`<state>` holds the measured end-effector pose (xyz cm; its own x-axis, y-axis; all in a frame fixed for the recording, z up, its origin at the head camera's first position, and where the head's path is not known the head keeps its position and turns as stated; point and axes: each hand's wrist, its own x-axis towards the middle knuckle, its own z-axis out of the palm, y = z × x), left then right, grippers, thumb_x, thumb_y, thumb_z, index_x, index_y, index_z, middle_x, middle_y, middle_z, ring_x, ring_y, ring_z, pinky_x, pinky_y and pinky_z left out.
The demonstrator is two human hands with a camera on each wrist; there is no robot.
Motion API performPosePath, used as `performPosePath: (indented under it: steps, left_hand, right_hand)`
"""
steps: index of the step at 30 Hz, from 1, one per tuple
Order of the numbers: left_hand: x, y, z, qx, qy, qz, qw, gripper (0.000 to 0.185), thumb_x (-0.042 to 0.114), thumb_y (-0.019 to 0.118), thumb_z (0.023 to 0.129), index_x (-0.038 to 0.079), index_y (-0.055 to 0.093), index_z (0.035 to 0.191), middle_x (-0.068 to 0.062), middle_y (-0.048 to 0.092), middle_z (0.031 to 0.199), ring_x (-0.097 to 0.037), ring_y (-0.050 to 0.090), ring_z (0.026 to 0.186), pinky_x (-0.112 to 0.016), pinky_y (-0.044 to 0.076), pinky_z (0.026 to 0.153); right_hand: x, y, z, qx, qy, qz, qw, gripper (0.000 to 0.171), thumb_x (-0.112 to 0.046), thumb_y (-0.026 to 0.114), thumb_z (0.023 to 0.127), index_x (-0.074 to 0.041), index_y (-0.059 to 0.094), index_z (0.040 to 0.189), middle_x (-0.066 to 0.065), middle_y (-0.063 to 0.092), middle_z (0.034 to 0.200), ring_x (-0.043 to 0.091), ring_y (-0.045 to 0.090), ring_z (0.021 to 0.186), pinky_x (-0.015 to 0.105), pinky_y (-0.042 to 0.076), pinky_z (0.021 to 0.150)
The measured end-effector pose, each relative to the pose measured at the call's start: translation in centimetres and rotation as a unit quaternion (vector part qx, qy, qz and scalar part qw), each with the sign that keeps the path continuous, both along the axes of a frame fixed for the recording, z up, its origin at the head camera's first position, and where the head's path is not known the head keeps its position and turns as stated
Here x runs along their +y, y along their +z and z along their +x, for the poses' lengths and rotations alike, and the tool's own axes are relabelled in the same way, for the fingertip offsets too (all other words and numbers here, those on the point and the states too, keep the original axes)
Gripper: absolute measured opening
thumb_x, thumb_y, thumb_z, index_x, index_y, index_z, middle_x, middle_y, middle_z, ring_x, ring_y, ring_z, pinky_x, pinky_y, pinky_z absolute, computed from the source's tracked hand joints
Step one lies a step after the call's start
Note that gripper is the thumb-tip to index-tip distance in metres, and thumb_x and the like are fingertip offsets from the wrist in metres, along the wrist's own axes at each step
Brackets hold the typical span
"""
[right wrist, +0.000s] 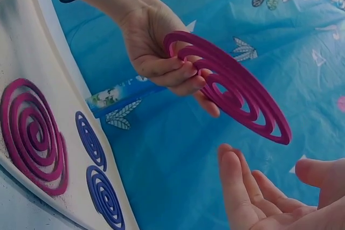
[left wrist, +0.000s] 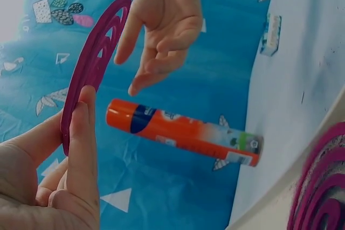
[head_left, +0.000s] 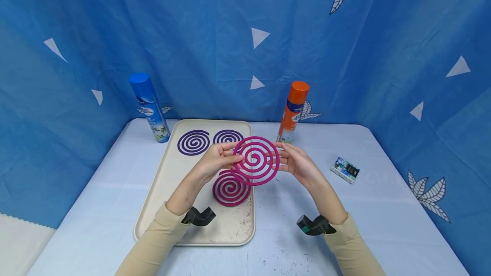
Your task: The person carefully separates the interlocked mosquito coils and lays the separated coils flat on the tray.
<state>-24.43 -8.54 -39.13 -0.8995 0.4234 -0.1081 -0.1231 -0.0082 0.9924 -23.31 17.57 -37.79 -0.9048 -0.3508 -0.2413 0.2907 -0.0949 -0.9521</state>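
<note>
My left hand (head_left: 215, 161) pinches a magenta mosquito coil (head_left: 255, 156) by its left edge, thumb in front and fingers behind, and holds it up above the tray's right side. The coil shows nearly edge-on in the left wrist view. My right hand (head_left: 301, 165) is at the coil's right edge with its fingers spread and relaxed; the right wrist view shows a gap between its fingertips and the coil. Beneath, more magenta coil (head_left: 231, 188) lies on the cream tray (head_left: 168, 173). Two purple coils (head_left: 194, 142) lie at the tray's far end, one partly hidden by my left hand.
A blue spray can (head_left: 151, 110) stands behind the tray's left corner. An orange spray can (head_left: 293, 112) is upright beyond my right hand. A small printed box (head_left: 345, 169) lies on the white table to the right. Dark crumbs speckle the tray's near right corner.
</note>
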Motion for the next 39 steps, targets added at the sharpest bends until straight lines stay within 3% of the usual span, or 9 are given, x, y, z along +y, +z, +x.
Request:
performPosePath:
  steps: [6,13,22,27,34,39]
  left_hand:
    - [-0.1,0.0,0.0,-0.006,0.015,0.001,0.9999,0.052,0.004,0.063,0.089,-0.004,0.045,0.138,0.006,0.074,0.084,-0.004,0.069,0.070,-0.017,0.057,0.064]
    - [-0.3,-0.1,-0.1,-0.007,0.030,0.000,0.9995,0.051,0.005,0.063,0.090,-0.003,0.046,0.137,0.006,0.074,0.084,-0.004,0.069,0.070,-0.017,0.057,0.065]
    - [-1.7,-0.6,-0.6,0.017,0.056,-0.074,0.9955,0.053,0.013,0.068,0.088,0.004,0.049,0.136,0.004,0.073,0.086,-0.005,0.068,0.074,-0.023,0.059,0.072]
    - [-4.1,-1.7,-0.2,0.007,0.067,-0.084,0.9942,0.053,0.013,0.067,0.088,0.004,0.048,0.137,0.010,0.069,0.078,-0.005,0.068,0.074,-0.021,0.059,0.071]
    - [-9.2,-4.4,-0.2,-0.028,0.125,-0.096,0.9871,0.058,0.017,0.068,0.088,-0.001,0.045,0.138,0.013,0.072,0.083,-0.001,0.068,0.073,-0.019,0.058,0.070]
    - [-12.8,-5.7,0.2,-0.048,0.157,-0.131,0.9777,0.058,0.015,0.067,0.089,-0.002,0.043,0.138,0.017,0.069,0.074,0.001,0.065,0.068,-0.017,0.057,0.067]
  right_hand:
    - [-0.3,0.1,0.1,0.009,-0.002,-0.001,1.000,0.050,-0.032,0.043,0.101,-0.001,0.037,0.141,-0.010,0.068,0.101,0.008,0.068,0.091,0.025,0.059,0.077]
    - [-0.7,-0.2,0.4,0.036,-0.001,0.010,0.999,0.047,-0.011,0.053,0.096,0.002,0.038,0.139,-0.010,0.069,0.099,0.008,0.068,0.091,0.028,0.060,0.076]
    - [-1.5,-0.9,0.5,0.024,-0.012,-0.013,1.000,0.044,-0.003,0.056,0.093,0.003,0.042,0.135,-0.008,0.071,0.094,0.009,0.070,0.088,0.028,0.060,0.074]
    - [-2.4,-1.3,0.6,0.016,-0.007,0.009,1.000,0.049,-0.004,0.057,0.093,0.005,0.040,0.138,-0.008,0.070,0.093,0.009,0.070,0.085,0.026,0.060,0.076]
    - [-2.7,-1.5,0.7,0.016,-0.007,0.025,1.000,0.043,-0.003,0.057,0.091,0.004,0.045,0.132,-0.009,0.070,0.090,0.008,0.070,0.080,0.025,0.059,0.077]
    - [-2.8,-1.6,0.8,0.010,-0.009,0.033,0.999,0.046,-0.007,0.058,0.092,0.005,0.044,0.134,-0.009,0.070,0.090,0.008,0.069,0.080,0.025,0.059,0.077]
